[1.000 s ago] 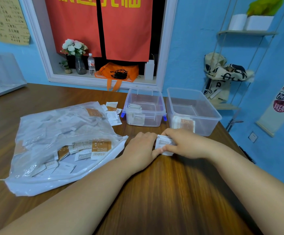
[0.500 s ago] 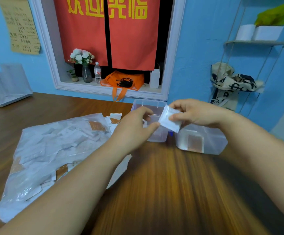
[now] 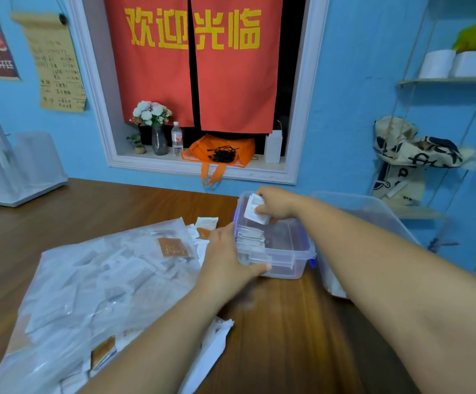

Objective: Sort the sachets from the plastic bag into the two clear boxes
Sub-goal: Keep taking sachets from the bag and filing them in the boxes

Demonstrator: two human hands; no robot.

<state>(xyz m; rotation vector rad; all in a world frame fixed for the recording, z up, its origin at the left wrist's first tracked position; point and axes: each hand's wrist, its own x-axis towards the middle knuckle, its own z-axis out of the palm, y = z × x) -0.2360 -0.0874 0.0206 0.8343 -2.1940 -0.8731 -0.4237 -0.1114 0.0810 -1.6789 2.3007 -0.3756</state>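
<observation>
White paper sachets [image 3: 255,211] pinched in the right hand [image 3: 276,204] above the smaller clear plastic box [image 3: 288,263], left hand [image 3: 228,257] gripping that box's near-left corner, sachet-filled clear plastic bag [image 3: 94,285] on brown wooden table [image 3: 288,336]

White sachets [image 3: 255,213] I hold hang over the small clear box [image 3: 285,267]; larger clear box [image 3: 379,214] right, sachet-stuffed plastic bag [image 3: 89,280] left.
</observation>
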